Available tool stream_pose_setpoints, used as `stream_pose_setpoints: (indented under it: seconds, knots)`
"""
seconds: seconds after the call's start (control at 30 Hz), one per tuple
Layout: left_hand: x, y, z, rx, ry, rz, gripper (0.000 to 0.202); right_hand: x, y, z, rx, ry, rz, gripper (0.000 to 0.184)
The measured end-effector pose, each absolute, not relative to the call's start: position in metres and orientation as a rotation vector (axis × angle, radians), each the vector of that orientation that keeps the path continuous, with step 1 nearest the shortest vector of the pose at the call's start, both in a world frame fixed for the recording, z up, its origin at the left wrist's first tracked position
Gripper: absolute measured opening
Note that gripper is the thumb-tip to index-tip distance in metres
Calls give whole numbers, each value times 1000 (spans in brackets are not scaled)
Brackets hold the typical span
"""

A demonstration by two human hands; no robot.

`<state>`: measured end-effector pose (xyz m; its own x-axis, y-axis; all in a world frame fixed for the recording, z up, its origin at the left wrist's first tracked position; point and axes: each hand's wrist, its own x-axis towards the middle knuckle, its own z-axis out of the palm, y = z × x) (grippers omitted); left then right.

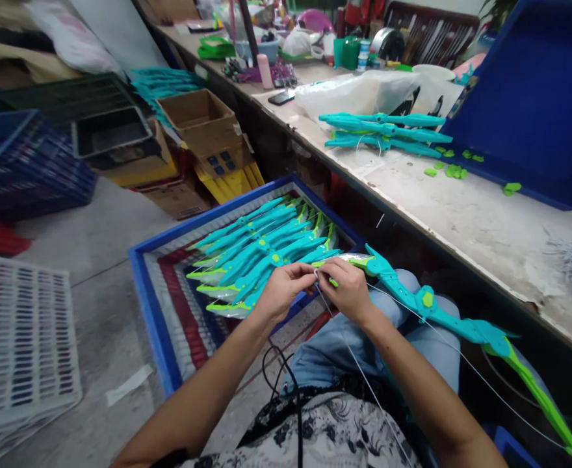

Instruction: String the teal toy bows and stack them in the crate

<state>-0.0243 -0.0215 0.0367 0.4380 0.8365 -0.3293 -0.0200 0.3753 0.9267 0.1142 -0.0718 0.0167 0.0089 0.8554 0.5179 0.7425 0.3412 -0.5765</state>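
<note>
Left hand (285,289) and right hand (347,289) meet at the near-centre of the view, fingers closed and pinching a white string (351,355) between them; whether the right hand also grips the limb tip beside it, I cannot tell. The string belongs to a turquoise-and-lime toy bow (405,296), which slants across the jeans (390,322) just below the tabletop's (500,260) front edge, its other lime tip reaching down to the right.

Beside the knees, a blue crate (145,296) holds a row of similar strung bows (264,244), gathered toward its far and right edges. Near the tabletop's front edge lie stacked turquoise bow bodies (386,123), with a white plastic bag (354,94) behind them. To their right, small lime pieces (455,171) are scattered along the lower rim of a tilted blue bin (524,110). Farther along that front edge are a phone (281,97) and a pink bottle (265,73). A white plastic basket (23,338) stands left of the crate.
</note>
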Motion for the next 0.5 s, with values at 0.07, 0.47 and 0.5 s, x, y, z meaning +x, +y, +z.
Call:
stream_pose_setpoints:
  seconds: [0.07, 0.47, 0.5]
  knots:
    - [-34, -27, 29, 1094, 1031, 686, 26, 107, -76, 7, -1392, -1752, 252, 20]
    - [-95, -43, -13, 1564, 1067, 540, 20, 62, -90, -50, -1572, -1928, 126, 25]
    - [-98, -45, -16, 1619, 1090, 549, 19, 58, -92, -53, -1597, -1943, 105, 24]
